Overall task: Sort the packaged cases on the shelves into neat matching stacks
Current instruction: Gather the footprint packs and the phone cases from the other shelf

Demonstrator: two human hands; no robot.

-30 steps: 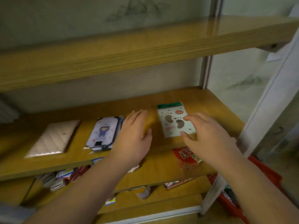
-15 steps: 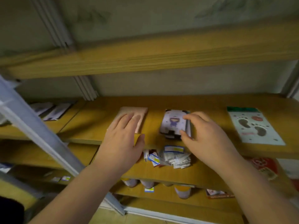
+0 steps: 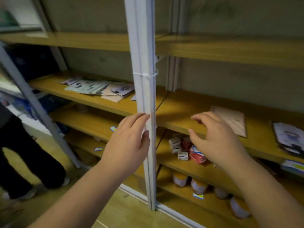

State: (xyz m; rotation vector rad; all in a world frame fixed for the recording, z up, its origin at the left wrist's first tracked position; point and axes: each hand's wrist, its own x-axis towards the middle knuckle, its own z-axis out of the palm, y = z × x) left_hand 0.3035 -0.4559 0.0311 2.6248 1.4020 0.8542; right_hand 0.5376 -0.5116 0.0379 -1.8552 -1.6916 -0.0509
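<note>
My left hand hovers in front of the white upright post, fingers straight, holding nothing. My right hand hangs in the air before the middle shelf, fingers loosely curled and empty. A pinkish quilted packaged case lies flat on that shelf just right of my right hand. A purple-figure case stack sits at the far right. On the left bay's shelf lies a loose pile of packaged cases, pale green, pink and purple ones overlapping.
Small boxes and red packets crowd the shelf below. Jars stand on the lowest shelf. A slanted grey post crosses the left side. A person's dark-trousered legs stand on the yellow floor at far left.
The view has swung left. Both hands have come off the pink case and the purple-figure case stack and now hover empty near the white post; the left bay's pile has come into sight.
</note>
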